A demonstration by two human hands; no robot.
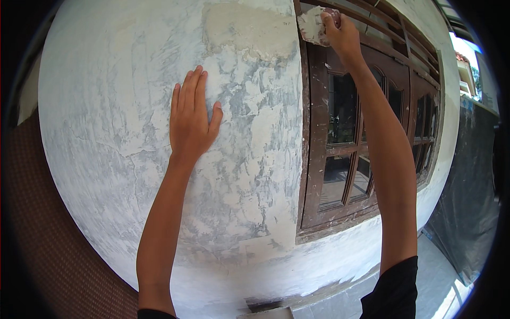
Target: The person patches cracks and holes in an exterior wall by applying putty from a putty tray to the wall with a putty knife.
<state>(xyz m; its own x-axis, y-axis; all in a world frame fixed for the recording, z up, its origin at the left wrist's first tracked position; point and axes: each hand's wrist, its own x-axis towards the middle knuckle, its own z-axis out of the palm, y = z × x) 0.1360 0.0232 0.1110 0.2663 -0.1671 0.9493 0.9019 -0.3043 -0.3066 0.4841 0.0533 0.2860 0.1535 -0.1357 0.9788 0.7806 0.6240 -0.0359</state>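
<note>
My left hand (194, 119) rests against the mottled white and grey plastered wall (122, 122), its fingers extended flat and thumb apart. Above it is a smoother beige patch (244, 26). My right hand (342, 37) is raised high, fingers wrapped round the handle of a scraper (313, 26) whose broad blade is smeared with pale filler. The scraper is at the upper left corner of a brown wooden window frame (305, 133), where it meets the wall; whether the blade touches either is hard to tell.
Brown slatted vents (382, 21) top the window, whose glass panes are spattered white. A dark sheet (467, 175) hangs at the right beside a pale floor (441, 266). A brown patterned surface (48, 212) runs down the left. A grey block (268, 313) sits at the bottom.
</note>
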